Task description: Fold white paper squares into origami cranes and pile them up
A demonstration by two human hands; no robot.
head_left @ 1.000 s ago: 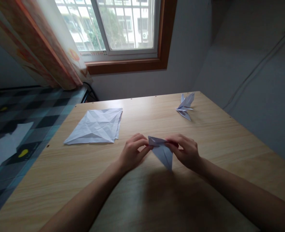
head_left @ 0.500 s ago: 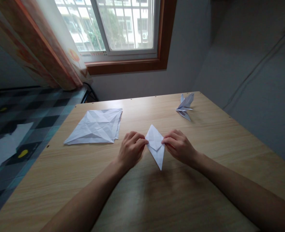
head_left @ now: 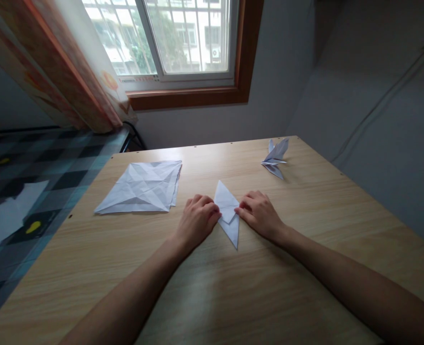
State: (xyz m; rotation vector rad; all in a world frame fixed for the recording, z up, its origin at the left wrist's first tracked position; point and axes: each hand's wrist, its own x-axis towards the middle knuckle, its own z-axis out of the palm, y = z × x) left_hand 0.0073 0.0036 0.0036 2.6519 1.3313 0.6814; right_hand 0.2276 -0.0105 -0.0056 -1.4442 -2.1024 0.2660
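A white sheet of paper folded into a narrow diamond (head_left: pixel 228 197) is between my two hands, low at the tabletop, one point toward the window and the other toward me. A small folded flap shows across its middle. My left hand (head_left: pixel 199 218) is closed, thumb and fingers pinching the diamond's left corner. On the opposite side my right hand (head_left: pixel 259 213) is closed too, its fingertips gripping the right corner. The fingers cover both side corners of the paper.
Creased white paper sheets (head_left: pixel 145 187) lie stacked at the left of the wooden table (head_left: pixel 197 297). A folded paper figure (head_left: pixel 275 158) stands at the far right. Beyond the left edge, more white paper (head_left: pixel 10 215) lies on a checked cloth (head_left: pixel 71 167).
Both hands have lowered the folded paper onto or close to the tabletop and shifted it slightly left. The right hand has come a little nearer to the left one.
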